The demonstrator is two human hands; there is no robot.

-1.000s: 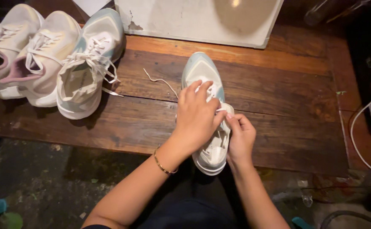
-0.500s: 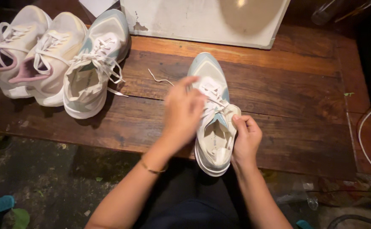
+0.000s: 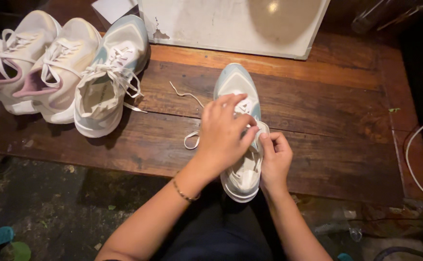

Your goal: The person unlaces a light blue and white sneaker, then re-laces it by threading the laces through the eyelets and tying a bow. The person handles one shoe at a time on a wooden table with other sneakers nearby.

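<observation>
A white and pale blue sneaker [image 3: 234,87] lies on a wooden table [image 3: 327,106], toe pointing away from me. My left hand [image 3: 223,133] covers the laces and tongue, fingers curled over them. My right hand [image 3: 275,157] pinches the tongue or upper edge at the shoe's right side. A white lace [image 3: 187,94] trails out to the left of the shoe, with a loop beside my left hand. A thin gold bracelet [image 3: 182,193] is on my left wrist.
Three more light sneakers [image 3: 62,67] sit side by side at the table's far left. A white board [image 3: 231,24] lies at the back. A white cable [image 3: 414,159] curves at the right edge. Dark stained ground lies below the table's front edge.
My left hand has come back from the shoe's left side onto the laces. A lace loop now shows to the left of the shoe. My right hand keeps its hold.
</observation>
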